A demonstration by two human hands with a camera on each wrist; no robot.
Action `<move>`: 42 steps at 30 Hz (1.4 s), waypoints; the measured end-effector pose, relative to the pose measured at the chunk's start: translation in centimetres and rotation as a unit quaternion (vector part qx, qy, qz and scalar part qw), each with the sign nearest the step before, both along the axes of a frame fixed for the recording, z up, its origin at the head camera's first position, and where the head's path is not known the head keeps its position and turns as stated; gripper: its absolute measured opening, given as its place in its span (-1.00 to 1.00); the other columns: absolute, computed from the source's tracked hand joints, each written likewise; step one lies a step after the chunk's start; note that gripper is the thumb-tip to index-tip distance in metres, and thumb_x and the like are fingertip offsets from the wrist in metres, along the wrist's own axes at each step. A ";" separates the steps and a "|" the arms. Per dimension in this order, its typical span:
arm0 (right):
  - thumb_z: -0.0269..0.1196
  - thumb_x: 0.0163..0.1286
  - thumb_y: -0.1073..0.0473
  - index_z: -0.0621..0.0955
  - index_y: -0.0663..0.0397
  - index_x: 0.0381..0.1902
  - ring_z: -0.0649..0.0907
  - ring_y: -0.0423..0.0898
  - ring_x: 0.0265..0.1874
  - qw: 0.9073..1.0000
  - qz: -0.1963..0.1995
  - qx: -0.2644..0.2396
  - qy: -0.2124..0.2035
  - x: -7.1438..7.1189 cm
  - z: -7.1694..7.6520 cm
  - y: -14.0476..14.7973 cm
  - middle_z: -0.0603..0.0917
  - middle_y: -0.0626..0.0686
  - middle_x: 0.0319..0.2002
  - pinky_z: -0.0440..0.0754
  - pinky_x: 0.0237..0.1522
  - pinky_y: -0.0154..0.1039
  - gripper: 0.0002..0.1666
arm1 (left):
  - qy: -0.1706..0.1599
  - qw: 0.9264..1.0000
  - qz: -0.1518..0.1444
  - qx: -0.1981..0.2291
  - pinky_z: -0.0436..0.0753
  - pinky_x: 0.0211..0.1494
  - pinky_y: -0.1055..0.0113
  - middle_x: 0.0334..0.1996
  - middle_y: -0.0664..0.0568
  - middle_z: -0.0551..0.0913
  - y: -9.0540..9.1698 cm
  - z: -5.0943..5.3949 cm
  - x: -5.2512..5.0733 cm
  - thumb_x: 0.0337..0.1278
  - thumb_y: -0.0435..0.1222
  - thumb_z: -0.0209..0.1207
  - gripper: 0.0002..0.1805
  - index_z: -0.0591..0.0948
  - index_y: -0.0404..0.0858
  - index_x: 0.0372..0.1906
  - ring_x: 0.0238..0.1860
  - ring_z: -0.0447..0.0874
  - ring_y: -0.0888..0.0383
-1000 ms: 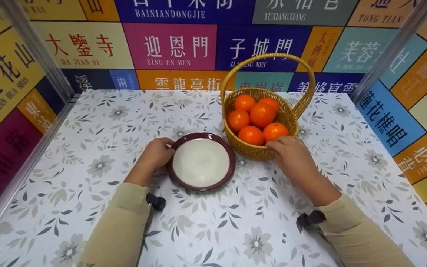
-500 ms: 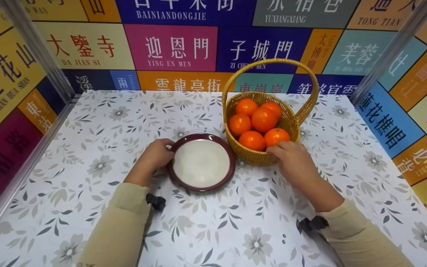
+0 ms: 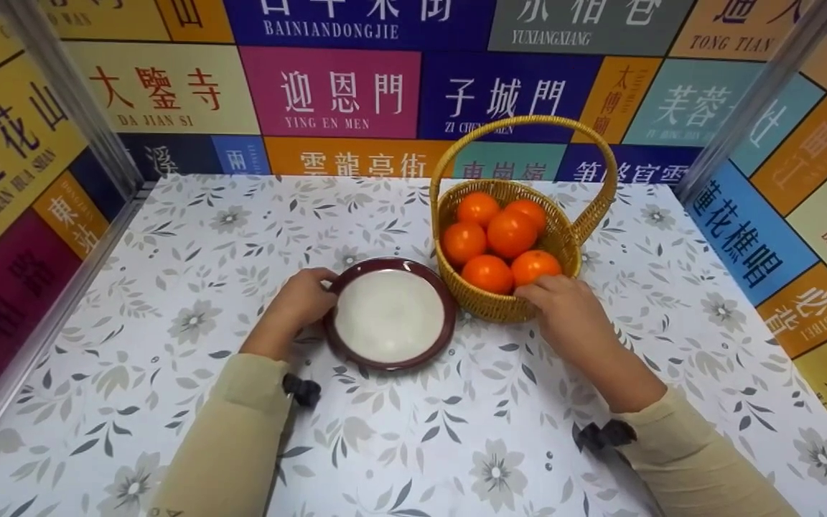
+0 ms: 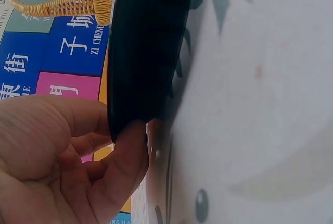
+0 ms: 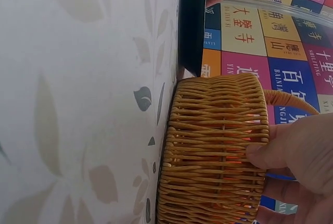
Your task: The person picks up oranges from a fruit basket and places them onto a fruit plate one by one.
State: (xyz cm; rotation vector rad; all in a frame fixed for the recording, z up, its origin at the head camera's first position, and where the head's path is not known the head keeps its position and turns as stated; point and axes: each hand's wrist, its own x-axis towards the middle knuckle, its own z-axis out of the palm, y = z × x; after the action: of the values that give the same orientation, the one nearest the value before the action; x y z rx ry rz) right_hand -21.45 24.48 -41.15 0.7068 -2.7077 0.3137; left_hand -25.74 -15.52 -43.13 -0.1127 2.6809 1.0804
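A plate (image 3: 392, 316) with a pale centre and dark red rim lies on the patterned cloth in the head view. My left hand (image 3: 302, 301) pinches its left rim. In the left wrist view, thumb and fingers sit either side of the edge of the plate (image 4: 148, 47). Right of the plate stands a woven basket (image 3: 492, 305) with a tall arched handle, holding several oranges (image 3: 512, 233). My right hand (image 3: 575, 316) grips the basket's near rim. The right wrist view has the thumb outside the wicker wall (image 5: 213, 146); the fingers are partly hidden behind the rim.
A white cloth (image 3: 191, 424) printed with grey leaves and flowers covers the table. Coloured panels (image 3: 331, 90) with Chinese lettering enclose the back and both sides. Metal posts stand at the back corners. The basket is very close to the plate's right edge.
Since a second ago the basket has shifted slightly toward me and to the right, with the right hand on its rim. Plate and left hand have barely moved.
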 end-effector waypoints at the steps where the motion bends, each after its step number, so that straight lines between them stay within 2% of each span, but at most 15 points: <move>1: 0.27 0.31 0.46 0.77 0.02 0.01 0.67 0.18 0.03 1.000 0.000 0.000 0.000 0.0 0.0 0.0 0.75 0.11 -0.03 0.58 0.13 0.21 -0.61 | 0.001 1.000 0.000 0.000 0.65 0.06 0.15 0.03 -0.20 0.71 0.0 0.0 0.0 0.28 -0.34 0.11 -0.52 0.60 -0.25 0.30 -0.05 0.67 -0.04; 6: 0.27 0.29 0.49 0.78 0.03 -0.03 0.63 0.16 0.03 1.000 0.008 -0.002 0.005 -0.1 0.2 -0.1 0.73 0.11 -0.05 0.61 0.07 0.15 -0.61 | 0.007 1.000 -0.002 -0.002 0.63 0.12 0.12 0.03 -0.21 0.71 -0.1 -0.2 0.0 0.26 -0.34 0.12 -0.51 0.60 -0.27 0.29 -0.01 0.66 -0.05; 9: 0.28 0.30 0.47 0.77 0.06 -0.03 0.59 0.14 0.02 1.000 0.011 -0.006 -0.012 0.0 0.6 -0.2 0.70 0.11 -0.05 0.62 0.06 0.11 -0.65 | 0.011 1.000 -0.005 -0.004 0.63 0.11 0.12 0.02 -0.21 0.72 -0.1 -0.2 0.0 0.24 -0.36 0.11 -0.50 0.60 -0.28 0.29 -0.03 0.66 -0.04; 14: 0.36 0.40 0.23 0.72 0.10 0.02 0.59 0.13 0.08 0.999 0.003 -0.020 -0.043 -0.1 2.1 -0.5 0.69 0.10 0.03 0.60 0.18 0.12 -0.75 | 0.016 1.000 -0.004 -0.006 0.64 0.05 0.13 -0.02 -0.21 0.73 -0.1 -0.2 -0.2 0.22 -0.37 0.10 -0.51 0.61 -0.28 0.27 -0.08 0.67 -0.03; 18: 0.37 0.43 0.03 0.69 0.12 0.10 0.58 0.16 0.13 0.999 -0.002 -0.033 -0.040 -0.5 3.6 -1.2 0.66 0.14 0.10 0.59 0.21 0.18 -0.61 | 0.010 1.000 -0.003 -0.004 0.64 0.08 0.12 -0.01 -0.22 0.72 -0.1 -0.2 -0.3 0.23 -0.37 0.11 -0.51 0.60 -0.29 0.28 -0.06 0.67 -0.03; 24: 0.38 0.41 -0.10 0.62 0.11 0.27 0.58 0.21 0.19 0.998 -0.014 -0.047 -0.040 -1.3 5.2 -2.4 0.56 0.18 0.23 0.58 0.21 0.28 -0.40 | 0.000 1.000 0.001 0.002 0.64 0.15 0.08 0.04 -0.22 0.71 -0.1 -0.3 -0.3 0.23 -0.38 0.12 -0.49 0.59 -0.28 0.31 -0.01 0.67 -0.06; 28: 0.36 0.40 -0.20 0.49 0.01 0.44 0.55 0.24 0.28 0.995 -0.037 -0.062 -0.063 -2.4 6.0 -3.1 0.45 0.16 0.38 0.54 0.26 0.34 -0.23 | 0.000 1.000 0.004 0.003 0.61 0.20 0.06 0.04 -0.21 0.71 -0.1 -0.3 -0.2 0.22 -0.37 0.13 -0.49 0.59 -0.26 0.31 0.02 0.66 -0.06; 32: 0.31 0.38 -0.34 0.31 -0.19 0.58 0.45 0.27 0.40 0.991 -0.066 -0.073 -0.090 -4.0 6.4 -3.7 0.33 0.14 0.50 0.50 0.29 0.40 -0.06 | -0.003 1.000 0.007 0.005 0.61 0.21 0.07 0.05 -0.20 0.71 -0.1 -0.3 -0.2 0.23 -0.37 0.14 -0.48 0.58 -0.25 0.33 0.03 0.66 -0.06; 36: 0.27 0.33 -0.45 0.15 -0.35 0.66 0.36 0.31 0.47 0.987 -0.094 -0.073 -0.110 -5.8 6.1 -3.7 0.22 0.16 0.57 0.45 0.31 0.45 0.07 | -0.009 1.000 0.008 0.010 0.64 0.16 0.09 0.06 -0.21 0.70 0.0 -0.3 -0.2 0.24 -0.37 0.13 -0.48 0.58 -0.26 0.33 0.02 0.67 -0.06; 42: 0.26 0.30 -0.51 0.06 -0.38 0.68 0.40 0.36 0.43 0.982 -0.116 -0.076 -0.126 -8.3 5.1 -3.0 0.19 0.22 0.57 0.39 0.34 0.46 0.14 | 0.019 1.000 -0.006 -0.001 0.63 0.10 0.11 0.01 -0.20 0.72 -0.2 -0.4 -0.2 0.22 -0.37 0.11 -0.52 0.62 -0.29 0.26 -0.03 0.66 -0.05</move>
State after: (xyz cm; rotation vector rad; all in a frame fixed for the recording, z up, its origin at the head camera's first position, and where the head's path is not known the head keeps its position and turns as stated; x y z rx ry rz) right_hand -29.73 21.53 -36.03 0.3211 -2.9260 0.5782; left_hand -25.99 -15.72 -43.51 -0.0771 2.7133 1.0881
